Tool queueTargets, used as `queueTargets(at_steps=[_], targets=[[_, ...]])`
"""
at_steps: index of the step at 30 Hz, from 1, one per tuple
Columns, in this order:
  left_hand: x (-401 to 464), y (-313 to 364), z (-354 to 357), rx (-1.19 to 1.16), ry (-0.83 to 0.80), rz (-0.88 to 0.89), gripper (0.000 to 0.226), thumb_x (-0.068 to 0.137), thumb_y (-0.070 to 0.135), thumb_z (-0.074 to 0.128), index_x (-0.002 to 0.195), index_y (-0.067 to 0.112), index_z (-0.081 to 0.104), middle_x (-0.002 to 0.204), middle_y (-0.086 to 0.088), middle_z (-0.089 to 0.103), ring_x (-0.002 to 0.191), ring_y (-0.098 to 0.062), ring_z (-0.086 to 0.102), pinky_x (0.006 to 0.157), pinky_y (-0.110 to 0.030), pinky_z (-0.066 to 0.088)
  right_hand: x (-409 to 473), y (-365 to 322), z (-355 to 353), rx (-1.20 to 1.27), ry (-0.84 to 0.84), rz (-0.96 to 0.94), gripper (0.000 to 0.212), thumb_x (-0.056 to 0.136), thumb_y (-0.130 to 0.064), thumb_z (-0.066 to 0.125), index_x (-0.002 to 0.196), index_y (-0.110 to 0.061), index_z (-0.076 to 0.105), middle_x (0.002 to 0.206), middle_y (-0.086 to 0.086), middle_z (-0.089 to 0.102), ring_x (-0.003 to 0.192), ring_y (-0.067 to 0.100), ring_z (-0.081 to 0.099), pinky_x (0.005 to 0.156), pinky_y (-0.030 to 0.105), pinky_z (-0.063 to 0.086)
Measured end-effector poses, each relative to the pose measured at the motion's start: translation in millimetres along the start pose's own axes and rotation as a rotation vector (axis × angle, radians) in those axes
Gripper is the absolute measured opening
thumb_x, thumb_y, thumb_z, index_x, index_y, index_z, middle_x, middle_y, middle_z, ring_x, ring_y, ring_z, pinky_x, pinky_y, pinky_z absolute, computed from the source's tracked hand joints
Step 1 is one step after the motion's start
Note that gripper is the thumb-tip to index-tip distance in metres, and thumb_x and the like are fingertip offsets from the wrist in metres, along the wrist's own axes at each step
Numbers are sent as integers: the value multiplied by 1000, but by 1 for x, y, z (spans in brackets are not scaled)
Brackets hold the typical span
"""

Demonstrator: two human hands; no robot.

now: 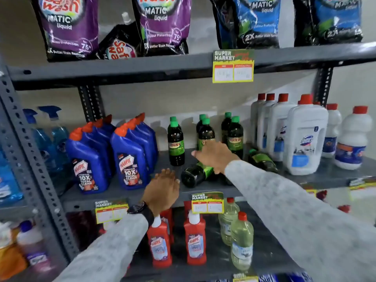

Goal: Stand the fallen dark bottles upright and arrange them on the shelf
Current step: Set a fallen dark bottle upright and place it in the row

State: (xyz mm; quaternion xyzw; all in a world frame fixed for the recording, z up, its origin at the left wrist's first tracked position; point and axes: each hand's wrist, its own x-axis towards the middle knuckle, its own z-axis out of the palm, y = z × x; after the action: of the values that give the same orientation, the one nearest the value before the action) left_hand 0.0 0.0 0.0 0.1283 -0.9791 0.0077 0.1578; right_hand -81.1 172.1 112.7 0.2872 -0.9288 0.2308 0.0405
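on the middle shelf two dark bottles lie fallen: one fallen bottle at the centre with its base pointing to 8 o'clock, another fallen bottle at its 3 o'clock beside the white jugs. upright dark bottles, green-capped and full of dark liquid, stand at 12 o'clock. the right hand rests over the centre bottle's neck, fingers spread, grip unclear. the left hand hovers open at 7 o'clock, holding nothing.
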Motion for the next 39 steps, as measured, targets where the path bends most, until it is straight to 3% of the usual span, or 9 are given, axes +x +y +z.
queueTargets(at_steps=[4, 7, 11, 15, 19, 23, 25, 30, 39], targets=[[1, 1, 5, -110, -18, -46, 52, 108, 32, 29, 147, 0, 44, 158, -23, 42, 148, -36, 39, 119, -46, 30, 24, 0, 9, 33, -145, 229, 69, 103, -58, 51, 148, -6, 55, 156, 20, 49, 125, 38, 65, 106, 45, 54], [4, -4, 19, -65, 34, -12, 58, 106, 35, 20, 145, 1, 47, 155, -21, 47, 146, -32, 42, 121, -46, 28, 44, -3, 28, 114, -207, 302, 78, 102, -59, 52, 161, -12, 38, 168, 18, 34, 144, 39, 50, 119, 48, 43], [9, -12, 22, 1, 23, 19, 75, 94, 39, 6, 144, 4, 51, 155, -18, 49, 146, -29, 44, 120, -46, 32, 63, -1, 49, 144, -242, 365, 53, 102, -42, 56, 144, -10, 57, 152, 21, 53, 138, 44, 53, 124, 52, 32], [8, -18, 27, 78, 22, 76, 84, 91, 41, -3, 146, 3, 48, 156, -19, 47, 147, -31, 42, 121, -47, 31, 60, 2, 52, 381, -241, 425, 31, 98, -27, 69, 111, -3, 56, 105, 20, 59, 74, 43, 59, 91, 54, 62], [4, -12, 28, 8, 76, 13, 66, 98, 35, 15, 140, 3, 53, 149, -19, 54, 143, -31, 47, 121, -45, 32, 53, -3, 46, 525, -176, 411, 39, 91, -25, 80, 116, -5, 57, 119, 18, 55, 100, 48, 63, 74, 58, 65], [6, -10, 29, -49, 44, -31, 65, 101, 37, 18, 150, 4, 44, 160, -16, 42, 152, -27, 35, 127, -43, 22, 53, -10, 29, 593, -44, 259, 37, 88, -32, 82, 112, -8, 66, 120, 15, 66, 95, 39, 69, 64, 52, 67], [8, -10, 32, -50, 53, -44, 66, 101, 37, 17, 151, 4, 43, 162, -15, 40, 153, -26, 33, 127, -42, 21, 51, -15, 23, 582, 87, 195, 43, 87, -43, 81, 107, -10, 62, 114, 12, 67, 97, 33, 69, 69, 48, 67], [6, -13, 40, -5, 121, -37, 67, 101, 38, 17, 145, 3, 52, 154, -18, 51, 146, -28, 45, 123, -42, 28, 31, -7, 49, 465, 412, -78, 74, 83, -44, 83, 142, -16, 49, 122, 2, 72, 113, 25, 70, 96, 41, 57], [7, -14, 47, 18, 116, -26, 68, 98, 36, 10, 141, 7, 55, 150, -16, 55, 142, -30, 49, 120, -43, 31, 16, 16, 103, 373, 459, -157, 85, 86, -48, 79, 155, -19, 37, 144, 1, 60, 129, 25, 61, 102, 45, 51]])
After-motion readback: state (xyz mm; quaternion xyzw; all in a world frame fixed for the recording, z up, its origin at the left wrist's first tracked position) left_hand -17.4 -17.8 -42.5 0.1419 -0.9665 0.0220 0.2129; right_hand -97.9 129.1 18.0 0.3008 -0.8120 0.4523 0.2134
